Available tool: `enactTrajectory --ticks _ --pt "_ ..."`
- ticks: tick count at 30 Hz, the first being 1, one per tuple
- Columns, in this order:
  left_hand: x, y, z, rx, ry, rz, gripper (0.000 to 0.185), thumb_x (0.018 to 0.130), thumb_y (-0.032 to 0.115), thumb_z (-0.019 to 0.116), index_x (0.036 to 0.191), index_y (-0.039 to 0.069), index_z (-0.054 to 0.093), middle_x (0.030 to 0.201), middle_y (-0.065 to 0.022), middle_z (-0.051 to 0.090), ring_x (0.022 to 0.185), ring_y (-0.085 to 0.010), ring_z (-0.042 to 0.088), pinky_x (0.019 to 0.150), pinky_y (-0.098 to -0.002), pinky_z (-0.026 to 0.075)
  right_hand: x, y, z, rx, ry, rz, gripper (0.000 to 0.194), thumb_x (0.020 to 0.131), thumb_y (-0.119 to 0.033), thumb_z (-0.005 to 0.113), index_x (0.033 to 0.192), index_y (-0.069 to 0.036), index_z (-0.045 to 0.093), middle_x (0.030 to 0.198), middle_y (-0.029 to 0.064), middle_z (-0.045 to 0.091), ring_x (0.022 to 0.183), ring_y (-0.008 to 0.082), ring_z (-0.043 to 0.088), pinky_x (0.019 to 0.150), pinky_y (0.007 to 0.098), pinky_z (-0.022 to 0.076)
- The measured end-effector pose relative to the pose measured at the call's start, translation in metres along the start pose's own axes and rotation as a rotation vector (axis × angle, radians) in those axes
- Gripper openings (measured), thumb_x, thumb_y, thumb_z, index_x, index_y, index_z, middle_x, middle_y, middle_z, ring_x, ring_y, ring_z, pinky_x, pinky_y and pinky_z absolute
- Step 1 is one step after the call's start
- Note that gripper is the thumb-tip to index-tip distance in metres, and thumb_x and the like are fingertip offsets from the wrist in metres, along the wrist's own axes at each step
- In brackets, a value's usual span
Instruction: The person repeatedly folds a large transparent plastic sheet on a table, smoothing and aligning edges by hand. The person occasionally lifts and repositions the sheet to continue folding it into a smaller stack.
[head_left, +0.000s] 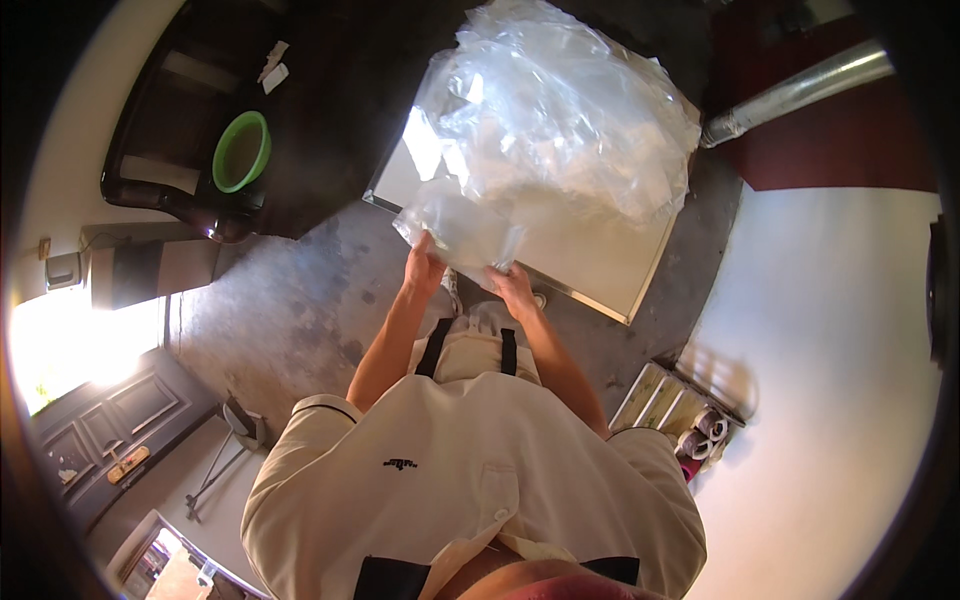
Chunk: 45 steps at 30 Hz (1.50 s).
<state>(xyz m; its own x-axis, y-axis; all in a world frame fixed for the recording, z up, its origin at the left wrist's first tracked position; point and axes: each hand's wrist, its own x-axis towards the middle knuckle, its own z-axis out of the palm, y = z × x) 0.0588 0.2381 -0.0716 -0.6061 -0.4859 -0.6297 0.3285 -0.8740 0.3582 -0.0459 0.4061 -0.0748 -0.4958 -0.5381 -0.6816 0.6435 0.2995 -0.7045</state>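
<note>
A clear plastic bag (469, 229) stretches between my two hands over the near edge of a white-topped table (600, 255). My left hand (425, 266) grips its left corner, and my right hand (511, 283) pinches its lower right edge. Beyond it, a large heap of crumpled clear plastic bags (562, 112) covers much of the tabletop. Whether the bag in my hands is separate from the heap's nearest layers is hard to tell.
Left stands a dark glossy sofa or bench (142, 191); near it is a green plastic bowl (241, 151). A metal duct (802, 94) is at upper right. A crate with rolls (660, 405) stands by the right wall. A long-handled dustpan (244, 427) is at lower left.
</note>
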Motion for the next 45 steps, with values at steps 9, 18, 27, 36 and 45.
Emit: enactTrajectory --ticks 9,18,27,36,45 --pt "0.014 0.063 -0.04 -0.157 0.112 0.218 0.032 0.098 0.019 0.042 0.125 0.002 0.047 0.119 -0.0088 0.058 0.108 -0.0207 0.056 0.097 -0.0369 0.044 0.017 -0.034 0.069 -0.059 -0.326 0.047 0.03 0.086 -0.023 0.066 0.108 -0.003 0.06 0.099 0.0039 0.062 0.084 0.0134 0.059 0.071 0.0305 0.0501" --pt "-0.026 0.126 -0.045 -0.33 0.11 0.484 0.03 0.098 0.018 0.044 0.123 0.001 0.049 0.121 -0.01 0.058 0.109 -0.0208 0.057 0.099 -0.0372 0.044 0.05 -0.076 0.155 0.129 -0.594 0.28 0.04 0.086 -0.023 0.068 0.119 -0.005 0.053 0.115 0.003 0.06 0.106 0.014 0.057 0.09 0.0308 0.0464" --pt "-0.018 0.201 -0.104 -0.447 0.165 0.592 0.029 0.099 0.017 0.041 0.122 0.001 0.049 0.119 -0.0097 0.058 0.108 -0.0212 0.057 0.097 -0.035 0.044 0.115 -0.066 0.263 -0.037 -0.597 0.145 0.028 0.086 -0.019 0.067 0.108 -0.004 0.057 0.099 0.0023 0.062 0.091 0.0129 0.059 0.079 0.0282 0.0477" --pt "0.038 0.323 -0.196 -0.379 0.239 0.349 0.019 0.093 0.016 0.052 0.105 0.003 0.058 0.094 -0.0071 0.064 0.082 -0.0171 0.063 0.07 -0.0263 0.051 0.179 -0.052 0.378 -0.206 -0.458 0.044 0.032 0.084 -0.024 0.069 0.101 0.002 0.061 0.095 0.0049 0.062 0.086 0.013 0.057 0.076 0.0285 0.0441" --pt "0.097 0.436 -0.155 0.028 0.409 0.272 0.022 0.085 0.01 0.065 0.105 0.001 0.061 0.099 -0.0077 0.065 0.086 -0.0206 0.063 0.074 -0.034 0.051 0.21 -0.103 0.431 -0.337 -0.368 -0.063 0.026 0.085 -0.022 0.068 0.098 -0.001 0.061 0.09 0.0011 0.061 0.082 0.0084 0.055 0.071 0.0256 0.0431"
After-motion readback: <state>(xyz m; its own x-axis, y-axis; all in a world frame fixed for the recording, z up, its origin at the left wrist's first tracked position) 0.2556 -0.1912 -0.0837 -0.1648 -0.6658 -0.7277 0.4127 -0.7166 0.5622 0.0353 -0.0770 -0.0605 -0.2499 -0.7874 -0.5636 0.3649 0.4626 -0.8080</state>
